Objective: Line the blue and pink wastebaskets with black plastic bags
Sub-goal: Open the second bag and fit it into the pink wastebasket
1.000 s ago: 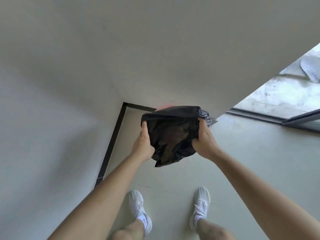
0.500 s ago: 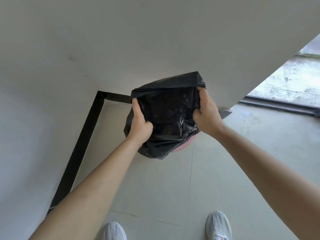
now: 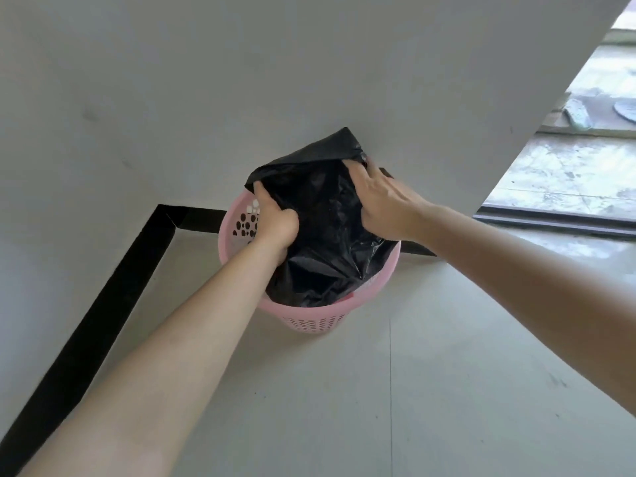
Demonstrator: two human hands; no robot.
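No readable text anywhere in view

The pink wastebasket (image 3: pixel 311 323) shows only perforation holes, the black plastic bag (image 3: pixel 323 235) is plain and unprinted, and the white wall (image 3: pixel 241 80) and black baseboard (image 3: pixel 103 304) carry 0 labels, brands, numbers or signs — nothing legible.

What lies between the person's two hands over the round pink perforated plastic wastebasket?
Head view: only crumpled black plastic bag, gripped by left hand and right hand.
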